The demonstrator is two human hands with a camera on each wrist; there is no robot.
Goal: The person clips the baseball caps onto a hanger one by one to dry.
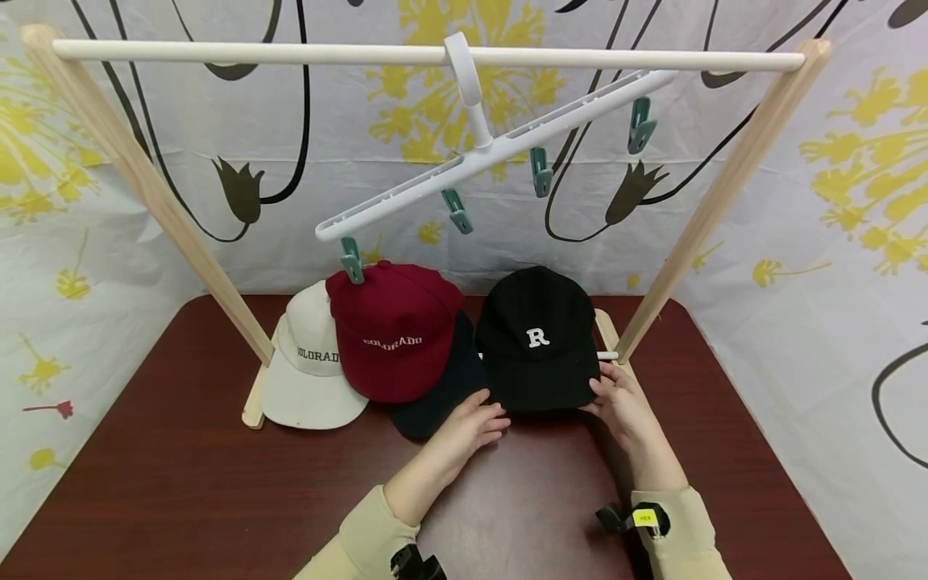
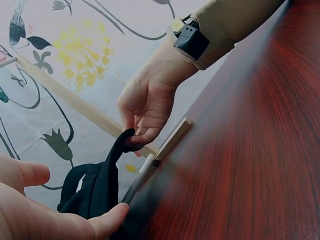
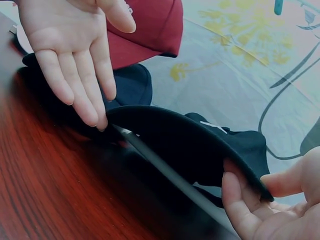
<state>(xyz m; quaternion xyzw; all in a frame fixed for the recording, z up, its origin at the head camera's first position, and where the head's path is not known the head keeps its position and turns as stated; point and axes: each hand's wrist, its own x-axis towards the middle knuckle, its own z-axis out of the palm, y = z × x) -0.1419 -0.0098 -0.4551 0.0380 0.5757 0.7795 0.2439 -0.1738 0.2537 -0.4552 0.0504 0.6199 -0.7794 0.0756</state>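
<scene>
A black cap (image 1: 538,338) with a white letter R leans at the back of the table, brim toward me. My right hand (image 1: 625,407) pinches the right end of its brim between thumb and fingers, plainly seen in the right wrist view. Beside the brim's left end is my left hand (image 1: 466,435), its fingers extended, at or just touching the edge. Left of the black cap, a dark navy cap (image 1: 442,399) lies partly under a red cap (image 1: 395,334) lettered COLORADO. A white cap (image 1: 312,362) sits at the far left, partly covered by the red one.
A wooden rack with a white top rod (image 1: 290,53) spans the table (image 1: 181,483). From the rod hangs a tilted white hanger (image 1: 500,149) with several green clips (image 1: 456,211); the lowest clip overlaps the red cap in the head view. A white lower bar (image 3: 175,182) runs below the black cap.
</scene>
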